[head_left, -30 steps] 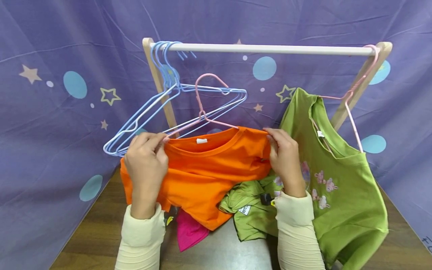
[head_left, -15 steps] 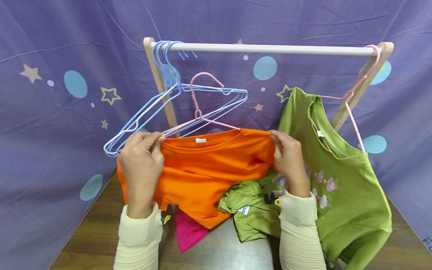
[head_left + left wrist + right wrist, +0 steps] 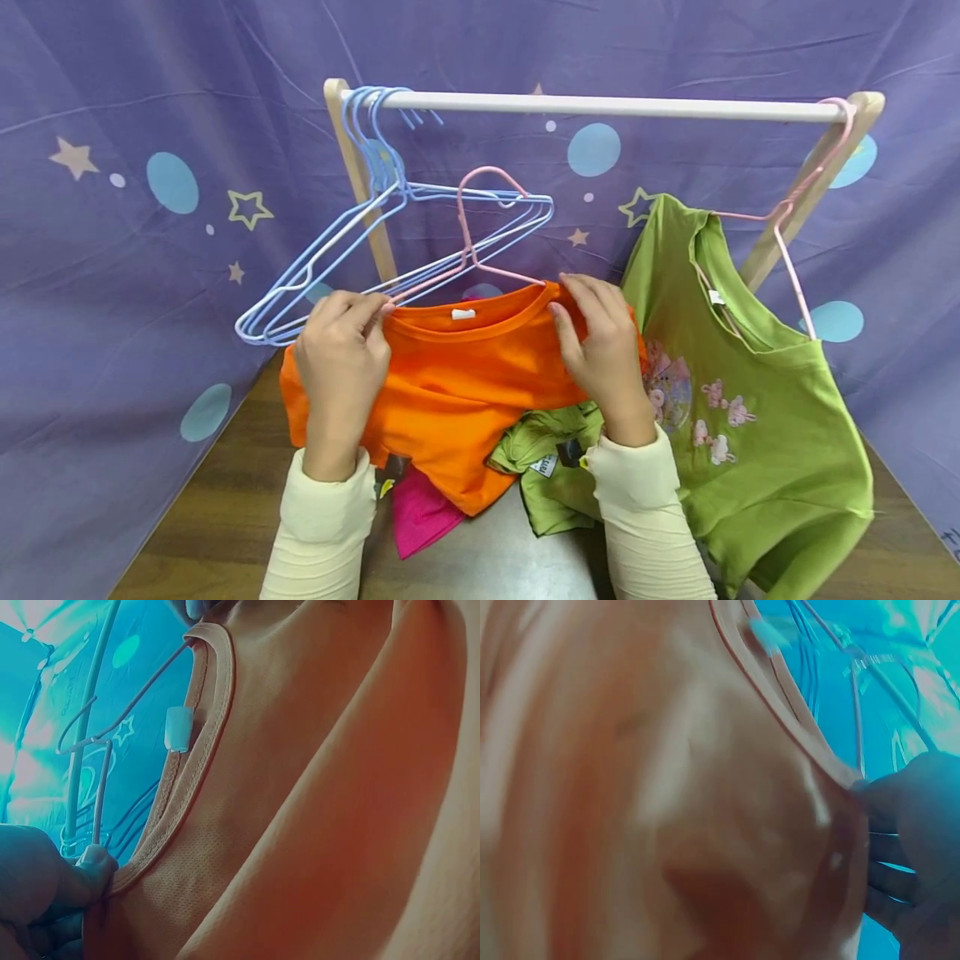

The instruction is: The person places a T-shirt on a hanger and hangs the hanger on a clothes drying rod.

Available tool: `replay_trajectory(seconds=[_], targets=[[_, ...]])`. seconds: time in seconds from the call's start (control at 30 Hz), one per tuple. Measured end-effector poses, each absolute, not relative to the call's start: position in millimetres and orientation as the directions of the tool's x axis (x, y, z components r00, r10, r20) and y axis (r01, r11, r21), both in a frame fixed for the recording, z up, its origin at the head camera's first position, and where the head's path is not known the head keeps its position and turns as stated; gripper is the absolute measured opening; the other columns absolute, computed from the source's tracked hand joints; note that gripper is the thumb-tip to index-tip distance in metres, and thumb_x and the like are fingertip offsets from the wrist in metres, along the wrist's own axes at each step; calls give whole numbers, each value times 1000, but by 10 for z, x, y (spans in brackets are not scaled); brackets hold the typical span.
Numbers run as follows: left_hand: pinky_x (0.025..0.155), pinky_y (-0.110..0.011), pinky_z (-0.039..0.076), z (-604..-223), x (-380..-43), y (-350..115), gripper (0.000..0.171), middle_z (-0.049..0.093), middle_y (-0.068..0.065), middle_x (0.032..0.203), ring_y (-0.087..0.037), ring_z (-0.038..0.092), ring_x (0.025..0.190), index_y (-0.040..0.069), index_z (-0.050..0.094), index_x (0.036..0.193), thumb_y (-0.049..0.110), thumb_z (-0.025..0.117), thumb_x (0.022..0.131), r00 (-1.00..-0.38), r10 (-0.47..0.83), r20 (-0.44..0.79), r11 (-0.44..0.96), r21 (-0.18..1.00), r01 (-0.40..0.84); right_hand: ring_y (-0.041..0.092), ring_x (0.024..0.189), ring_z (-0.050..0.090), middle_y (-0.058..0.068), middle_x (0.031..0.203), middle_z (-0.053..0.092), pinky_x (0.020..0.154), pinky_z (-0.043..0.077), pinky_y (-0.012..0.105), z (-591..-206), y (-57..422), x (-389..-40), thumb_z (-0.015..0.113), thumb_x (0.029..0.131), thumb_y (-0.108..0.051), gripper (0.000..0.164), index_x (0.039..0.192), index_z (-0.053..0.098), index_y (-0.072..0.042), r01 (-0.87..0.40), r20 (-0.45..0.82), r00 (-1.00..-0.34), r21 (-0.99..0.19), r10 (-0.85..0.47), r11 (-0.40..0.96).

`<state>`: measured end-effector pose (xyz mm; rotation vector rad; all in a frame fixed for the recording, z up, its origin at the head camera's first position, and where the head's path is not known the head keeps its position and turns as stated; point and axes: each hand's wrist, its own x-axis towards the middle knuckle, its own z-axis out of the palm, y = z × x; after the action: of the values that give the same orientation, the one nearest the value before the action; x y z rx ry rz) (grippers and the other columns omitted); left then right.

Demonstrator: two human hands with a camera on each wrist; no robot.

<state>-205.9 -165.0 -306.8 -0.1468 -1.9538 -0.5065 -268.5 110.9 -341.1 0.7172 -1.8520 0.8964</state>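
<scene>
An orange T-shirt [image 3: 465, 375] is spread between both hands, with a white label inside its neckline. A pink hanger [image 3: 467, 242] sits in it, its hook and upper arms rising out of the neck and the rest hidden by cloth. My left hand [image 3: 341, 367] pinches the shirt and hanger at the left end of the neckline, thumb [image 3: 96, 859] against the collar in the left wrist view. My right hand [image 3: 603, 350] holds the right shoulder beside the collar, its fingertips right at the neckline edge in the right wrist view.
Several blue and white hangers [image 3: 322, 250] hang at the left of a white rail [image 3: 585, 105] behind. A green shirt [image 3: 780, 433] hangs on a pink hanger at the rail's right end. Crumpled green cloth [image 3: 558, 508] and a magenta garment [image 3: 423, 512] lie on the table [image 3: 195, 508].
My right hand has slid inward along the shoulder toward the collar. My left hand has shifted slightly right, and the pink hook has swung left, then back right.
</scene>
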Motion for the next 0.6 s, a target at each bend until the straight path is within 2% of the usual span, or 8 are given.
replay_trajectory(seconds=[0.13,0.33,0.5,0.6], targets=[[64,-49,53,-3072,-2063,-1626,13,69,-12,82,-34,63,75,4,81,89,13,75,94,-425,-119,897,900,279,336,39,107,63,21,116,70,100,49,46,-3426,1019,-2679,70,95,-3,31,125,68,5,-771,913,-386,-243,-129,588],[62,-47,54,-3072,-2060,-1605,14,69,-12,82,-34,62,73,3,82,92,16,76,93,-431,-77,899,902,248,355,37,91,67,16,101,74,86,54,46,-3464,1019,-2694,68,96,-1,15,110,74,3,-731,918,-394,-279,-51,623],[71,-45,54,-3061,-2057,-1647,15,72,-13,87,-34,62,78,1,81,98,13,78,90,-507,11,862,873,238,425,34,87,68,13,96,75,80,55,47,-3473,1069,-2698,67,98,-8,11,103,75,-2,-679,905,-423,-288,-39,675],[78,-45,53,-3028,-2043,-1733,25,74,-15,96,-35,61,84,0,78,107,14,81,87,-567,85,819,841,246,482,33,87,69,12,95,75,77,55,48,-3480,1097,-2701,67,99,-10,12,103,76,-4,-647,898,-440,-300,-22,701]])
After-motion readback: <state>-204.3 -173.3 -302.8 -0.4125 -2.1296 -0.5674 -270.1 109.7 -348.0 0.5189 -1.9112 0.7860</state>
